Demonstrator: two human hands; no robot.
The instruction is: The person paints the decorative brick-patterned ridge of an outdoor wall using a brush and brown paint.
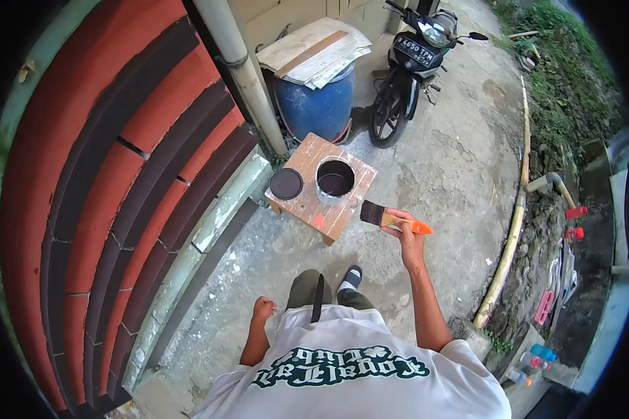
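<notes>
My right hand (407, 234) grips a wide paintbrush (387, 218) by its handle, which has an orange end. The dark, paint-coated bristles point left, just off the corner of a low wooden table (302, 155). On that table stands an open paint can (330, 200) with dark paint inside and a smeared rim. Beside it, to the left, lies a round dark lid (286, 184). My left hand (263, 308) hangs low by my left side, its fingers curled in with nothing visible in them.
A red wall with dark brown bands (129, 183) curves along the left. Behind the table are a blue barrel (315, 105) topped with boards and a parked motorcycle (407, 70). A long pipe (511, 248) edges the concrete on the right, with plastic bottles (542, 353) beyond.
</notes>
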